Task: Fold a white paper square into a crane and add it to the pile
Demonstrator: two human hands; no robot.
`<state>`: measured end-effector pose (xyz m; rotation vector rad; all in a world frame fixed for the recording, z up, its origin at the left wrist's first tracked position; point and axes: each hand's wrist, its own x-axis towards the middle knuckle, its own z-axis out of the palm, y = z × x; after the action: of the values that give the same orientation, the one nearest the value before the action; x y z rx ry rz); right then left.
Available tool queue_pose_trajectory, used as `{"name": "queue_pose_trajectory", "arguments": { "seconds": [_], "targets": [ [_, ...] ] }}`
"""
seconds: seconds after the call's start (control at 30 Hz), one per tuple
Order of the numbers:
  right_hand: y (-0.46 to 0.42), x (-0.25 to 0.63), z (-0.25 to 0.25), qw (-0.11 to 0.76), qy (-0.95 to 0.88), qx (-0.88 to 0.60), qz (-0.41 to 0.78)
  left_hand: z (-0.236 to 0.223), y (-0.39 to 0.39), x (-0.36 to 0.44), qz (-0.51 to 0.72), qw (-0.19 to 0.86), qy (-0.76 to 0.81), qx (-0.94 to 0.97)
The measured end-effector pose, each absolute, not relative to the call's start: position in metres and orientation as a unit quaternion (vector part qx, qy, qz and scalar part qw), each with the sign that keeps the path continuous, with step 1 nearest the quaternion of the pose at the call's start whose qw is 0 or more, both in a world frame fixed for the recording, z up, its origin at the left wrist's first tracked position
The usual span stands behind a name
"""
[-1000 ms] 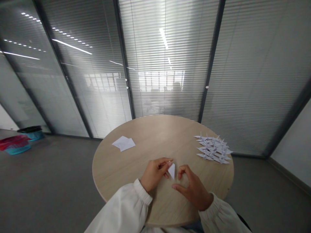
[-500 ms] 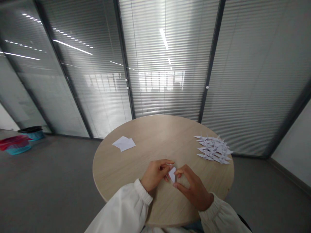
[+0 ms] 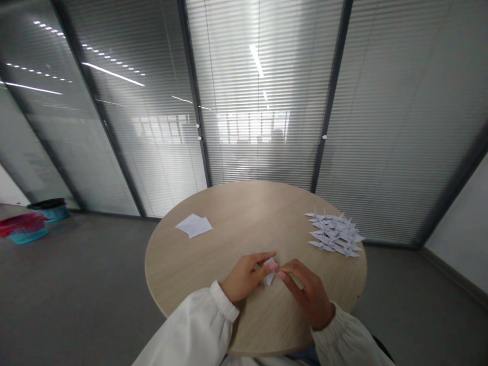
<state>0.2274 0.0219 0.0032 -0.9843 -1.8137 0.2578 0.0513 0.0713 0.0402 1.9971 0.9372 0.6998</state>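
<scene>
A small piece of folded white paper (image 3: pixel 271 269) sits between my hands, just above the round wooden table (image 3: pixel 236 213), and my fingers hide much of it. My left hand (image 3: pixel 243 278) pinches its left side between thumb and fingertips. My right hand (image 3: pixel 307 295) reaches in from the right, with its fingertips pressed against the paper's right side. The white cuffs of my sleeves show at both wrists.
Several white origami cranes (image 3: pixel 334 234) lie in a heap at the table's right. Loose white paper sheets (image 3: pixel 193 225) lie at its far left. Two blue baskets (image 3: pixel 28 229) stand on the grey floor at left, before glass partitions with blinds.
My hands have closed in on the paper, and my right fingertips now press against it. The paper looks more tightly folded and is more covered by my fingers.
</scene>
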Motion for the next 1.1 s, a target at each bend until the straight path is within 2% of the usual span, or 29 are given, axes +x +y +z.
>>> {"name": "queue_pose_trajectory", "arguments": {
  "seconds": [0.2, 0.73, 1.1],
  "targets": [
    [0.022, 0.2291, 0.0017, 0.518, -0.724, -0.44, 0.116, 0.0395, 0.0729, 0.0515, 0.248, 0.38, 0.375, 0.808],
    [0.0236, 0.2287, 0.0003, 0.521, -0.711, -0.462, 0.099, 0.0464, 0.0679, 0.053, 0.215, 0.409, 0.359, 0.811],
    [0.0236, 0.2284, -0.0005, 0.521, -0.695, -0.487, 0.093, 0.0382, 0.0691, 0.0541, 0.203, 0.521, 0.322, 0.764]
  ]
}}
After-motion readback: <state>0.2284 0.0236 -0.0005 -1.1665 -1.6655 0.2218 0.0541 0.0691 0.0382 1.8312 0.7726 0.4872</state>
